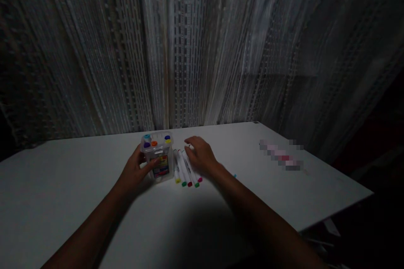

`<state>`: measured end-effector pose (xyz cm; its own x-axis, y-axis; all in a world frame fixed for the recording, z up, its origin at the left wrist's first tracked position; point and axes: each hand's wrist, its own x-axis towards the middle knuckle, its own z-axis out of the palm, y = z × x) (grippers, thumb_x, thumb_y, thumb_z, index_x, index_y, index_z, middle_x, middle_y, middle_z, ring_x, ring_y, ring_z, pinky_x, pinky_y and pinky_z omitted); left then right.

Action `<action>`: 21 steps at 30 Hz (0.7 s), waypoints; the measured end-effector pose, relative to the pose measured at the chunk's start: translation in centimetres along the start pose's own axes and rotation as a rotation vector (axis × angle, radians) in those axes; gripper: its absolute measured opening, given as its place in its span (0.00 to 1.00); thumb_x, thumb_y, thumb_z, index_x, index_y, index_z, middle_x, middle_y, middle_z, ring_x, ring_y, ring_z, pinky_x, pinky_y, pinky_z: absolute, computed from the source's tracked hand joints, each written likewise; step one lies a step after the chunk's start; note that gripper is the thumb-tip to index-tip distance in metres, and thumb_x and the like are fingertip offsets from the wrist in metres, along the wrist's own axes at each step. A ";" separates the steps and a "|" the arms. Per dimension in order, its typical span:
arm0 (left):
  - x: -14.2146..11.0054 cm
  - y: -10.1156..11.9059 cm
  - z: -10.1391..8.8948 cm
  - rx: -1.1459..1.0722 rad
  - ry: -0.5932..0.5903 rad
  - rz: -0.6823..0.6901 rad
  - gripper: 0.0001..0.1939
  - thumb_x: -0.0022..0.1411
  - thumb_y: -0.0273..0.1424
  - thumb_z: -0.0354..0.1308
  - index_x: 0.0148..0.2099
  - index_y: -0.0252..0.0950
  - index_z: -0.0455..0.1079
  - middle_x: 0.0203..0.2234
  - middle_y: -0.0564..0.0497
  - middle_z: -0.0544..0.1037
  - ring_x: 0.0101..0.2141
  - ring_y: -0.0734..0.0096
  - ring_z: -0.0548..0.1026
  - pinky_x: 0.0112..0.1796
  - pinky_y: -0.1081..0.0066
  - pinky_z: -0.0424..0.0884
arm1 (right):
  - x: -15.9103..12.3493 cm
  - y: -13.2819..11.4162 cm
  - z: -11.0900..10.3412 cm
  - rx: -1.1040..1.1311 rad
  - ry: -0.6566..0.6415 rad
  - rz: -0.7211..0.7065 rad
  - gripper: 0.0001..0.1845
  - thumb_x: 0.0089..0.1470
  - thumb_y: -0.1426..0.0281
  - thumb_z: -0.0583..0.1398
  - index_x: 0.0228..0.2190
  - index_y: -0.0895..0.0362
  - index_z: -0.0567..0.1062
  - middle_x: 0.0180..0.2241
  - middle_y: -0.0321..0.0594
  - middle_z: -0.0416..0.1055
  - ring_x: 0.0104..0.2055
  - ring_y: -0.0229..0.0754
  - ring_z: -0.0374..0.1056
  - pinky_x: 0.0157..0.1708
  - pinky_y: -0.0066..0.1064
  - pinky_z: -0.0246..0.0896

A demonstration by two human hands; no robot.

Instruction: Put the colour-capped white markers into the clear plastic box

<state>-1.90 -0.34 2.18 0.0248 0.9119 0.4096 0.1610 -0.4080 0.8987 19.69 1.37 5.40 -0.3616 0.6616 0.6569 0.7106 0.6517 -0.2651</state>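
A clear plastic marker box (164,151) with a printed label stands upright on the white table. Several markers stand in it, with blue, purple, orange and yellow ends showing at the top. My left hand (139,168) grips the box from its left side, thumb across the front. Just right of the box lies a row of white markers (187,172) with yellow, green, red and pink ends toward me. My right hand (200,155) is over the far right part of this row, fingers curved with a gap between them. Its palm side is hidden.
The white table (268,197) reaches back to a hanging string curtain (189,50). A pinkish, pixelated item (280,155) lies at the right. A small blue tip (235,175) shows beside my right forearm. The table's right edge drops to a dark area.
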 end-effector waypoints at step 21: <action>-3.6 6.3 -4.0 0.096 0.352 0.275 0.27 0.54 0.43 0.55 0.53 0.35 0.62 0.42 0.43 0.73 0.44 0.59 0.71 0.44 0.62 0.66 | 0.8 -4.5 -4.4 0.051 0.136 -0.100 0.12 0.52 0.67 0.52 0.37 0.56 0.71 0.31 0.43 0.71 0.32 0.42 0.68 0.34 0.36 0.65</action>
<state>-4.93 -6.41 7.02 -0.2544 0.6930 0.6745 0.2862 -0.6123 0.7370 18.86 -2.72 10.23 -0.3416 0.5389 0.7700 0.6423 0.7320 -0.2273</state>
